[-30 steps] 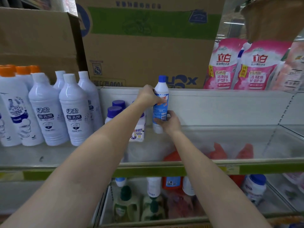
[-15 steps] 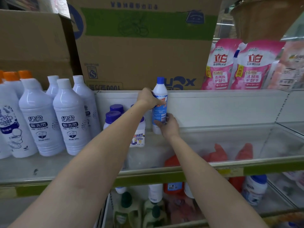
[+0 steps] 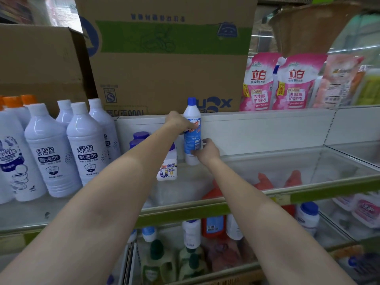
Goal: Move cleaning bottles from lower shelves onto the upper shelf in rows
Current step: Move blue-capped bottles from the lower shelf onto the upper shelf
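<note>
Gripping the blue-capped bottle [image 3: 192, 130] as before, left hand [image 3: 178, 122] and right hand [image 3: 206, 151] have barely shifted it; placement remains unfinished on the upper shelf [image 3: 267, 165]

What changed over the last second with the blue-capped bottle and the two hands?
Little changed. Both hands keep hold of the blue-capped bottle, upright at the back of the upper shelf: left hand round its upper body, right hand at its lower label. Its apparent shift matches the whole scene's, so that is camera motion. Nothing was let go. The purple-capped bottles and white bottles beside it stayed put.
</note>
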Demonstrator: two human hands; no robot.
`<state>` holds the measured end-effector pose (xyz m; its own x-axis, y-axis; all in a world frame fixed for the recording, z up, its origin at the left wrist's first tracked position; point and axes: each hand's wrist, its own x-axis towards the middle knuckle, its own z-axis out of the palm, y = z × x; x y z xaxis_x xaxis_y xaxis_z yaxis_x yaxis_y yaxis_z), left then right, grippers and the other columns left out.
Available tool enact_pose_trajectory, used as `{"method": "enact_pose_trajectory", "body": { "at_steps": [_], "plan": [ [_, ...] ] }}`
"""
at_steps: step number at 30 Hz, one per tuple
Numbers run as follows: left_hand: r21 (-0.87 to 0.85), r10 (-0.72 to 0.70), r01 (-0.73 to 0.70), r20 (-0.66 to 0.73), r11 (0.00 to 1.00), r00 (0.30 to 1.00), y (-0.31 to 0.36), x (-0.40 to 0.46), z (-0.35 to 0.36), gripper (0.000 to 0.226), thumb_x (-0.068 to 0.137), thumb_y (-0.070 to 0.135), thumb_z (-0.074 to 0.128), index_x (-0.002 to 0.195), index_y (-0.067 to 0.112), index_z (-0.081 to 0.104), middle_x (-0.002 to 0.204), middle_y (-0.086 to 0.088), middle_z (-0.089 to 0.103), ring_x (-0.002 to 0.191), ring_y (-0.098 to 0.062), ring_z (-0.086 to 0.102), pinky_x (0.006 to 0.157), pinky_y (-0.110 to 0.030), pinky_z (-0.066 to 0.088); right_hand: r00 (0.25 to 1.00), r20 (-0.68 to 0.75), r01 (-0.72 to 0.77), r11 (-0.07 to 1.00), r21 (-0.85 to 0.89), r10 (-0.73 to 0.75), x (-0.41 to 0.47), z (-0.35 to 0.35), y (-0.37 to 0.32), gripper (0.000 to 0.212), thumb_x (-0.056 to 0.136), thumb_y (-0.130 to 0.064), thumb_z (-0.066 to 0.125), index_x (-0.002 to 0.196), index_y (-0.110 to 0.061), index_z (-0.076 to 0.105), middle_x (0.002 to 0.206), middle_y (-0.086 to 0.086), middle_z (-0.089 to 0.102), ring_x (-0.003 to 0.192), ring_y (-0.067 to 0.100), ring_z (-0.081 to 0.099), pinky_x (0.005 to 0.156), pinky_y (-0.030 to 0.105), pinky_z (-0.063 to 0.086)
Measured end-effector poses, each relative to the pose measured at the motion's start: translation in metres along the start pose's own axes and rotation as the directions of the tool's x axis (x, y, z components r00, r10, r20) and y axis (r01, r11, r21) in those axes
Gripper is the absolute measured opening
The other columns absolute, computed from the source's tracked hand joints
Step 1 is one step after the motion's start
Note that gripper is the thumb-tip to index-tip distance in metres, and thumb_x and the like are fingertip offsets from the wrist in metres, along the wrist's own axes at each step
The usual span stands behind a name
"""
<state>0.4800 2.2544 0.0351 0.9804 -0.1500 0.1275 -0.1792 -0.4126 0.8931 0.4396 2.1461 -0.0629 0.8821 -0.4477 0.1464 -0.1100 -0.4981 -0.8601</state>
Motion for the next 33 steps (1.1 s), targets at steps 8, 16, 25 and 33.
{"method": "enact_pose_trajectory", "body": {
  "at_steps": [8,16,25,33],
  "plan": [
    [0.049,-0.017,0.021,-0.091,0.999,0.996,0.012,-0.047,-0.004,0.023,0.088,0.014,0.075,0.092,0.005,0.055,0.086,-0.017,0.068,0.063,-0.022,0.06,0.061,-0.035,0.056,0.999,0.001,0.036,0.999,0.019,-0.036,-0.032,-0.03,0.011,0.04,0.088,-0.023,0.075,0.12,-0.005,0.058,0.12,0.013,0.068,0.111,0.032,0.063,0.086,0.03,0.046],
    [0.198,0.009,0.007,-0.08,0.98,0.997,0.001,-0.134,0.032,0.016,0.093,0.013,0.064,0.103,0.001,0.062,0.091,-0.022,0.072,0.059,-0.026,0.063,0.064,-0.037,0.058,0.994,0.055,0.079,0.982,0.174,-0.09,-0.084,-0.074,0.043,0.012,0.085,-0.018,0.071,0.087,-0.021,0.059,0.102,0.01,0.07,0.102,0.035,0.067,0.091,0.046,0.056],
    [0.232,-0.132,0.145,-0.069,0.962,0.989,-0.036,-0.234,0.072,0.021,0.097,0.01,0.06,0.11,-0.006,0.061,0.089,-0.026,0.072,0.055,-0.026,0.062,0.057,-0.035,0.056,0.962,0.247,0.064,0.973,0.222,-0.119,-0.153,-0.114,0.101,0.016,0.086,-0.012,0.069,0.076,-0.021,0.061,0.074,0.004,0.065,0.073,0.024,0.062,0.063,0.03,0.046],
    [0.249,-0.245,0.276,-0.149,0.928,0.958,-0.104,-0.295,0.084,0.015,0.094,0.014,0.061,0.099,0.0,0.063,0.082,-0.018,0.074,0.061,-0.026,0.064,0.068,-0.041,0.06,0.934,0.352,0.008,0.99,0.139,-0.057,-0.212,-0.095,0.163,0.014,0.089,-0.014,0.066,0.077,-0.021,0.063,0.079,0.001,0.067,0.081,0.024,0.066,0.07,0.04,0.056]
  ]
}}
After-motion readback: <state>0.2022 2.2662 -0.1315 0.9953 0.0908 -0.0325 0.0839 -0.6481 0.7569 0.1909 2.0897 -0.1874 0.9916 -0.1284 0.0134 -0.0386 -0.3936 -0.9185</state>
